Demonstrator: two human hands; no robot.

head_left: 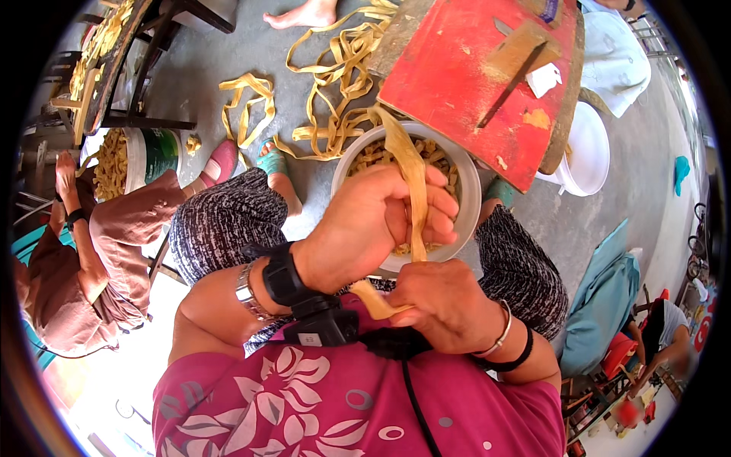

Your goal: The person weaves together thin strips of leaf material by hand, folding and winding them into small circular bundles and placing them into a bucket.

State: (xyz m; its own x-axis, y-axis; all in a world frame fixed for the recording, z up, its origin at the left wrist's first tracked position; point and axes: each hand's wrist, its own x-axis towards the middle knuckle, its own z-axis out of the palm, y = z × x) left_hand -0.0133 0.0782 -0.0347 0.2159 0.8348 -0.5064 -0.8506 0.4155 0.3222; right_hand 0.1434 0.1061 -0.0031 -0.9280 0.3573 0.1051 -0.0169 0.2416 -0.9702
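Observation:
A long, flat, pale-yellow strip (396,137) runs from the red board's front edge down through both my hands. My left hand (373,213), over a white bucket (464,167) of small cut yellow pieces, has its fingers curled round the strip. Lower and to the right, close to my body, my right hand (438,305) is closed on the lower part of the same strip, whose short folded end shows at its left. Beyond the bucket, the red board (442,76) carries an upright dark blade (510,84) with a brown block and a white scrap beside it.
Loose strips (327,76) lie on the grey floor (183,76). At left, a person in brown (122,244) sits beside a bucket of pieces (152,156) and a dark table (114,68). A white bucket (582,152) and teal cloth (594,305) are at right, with other people beyond.

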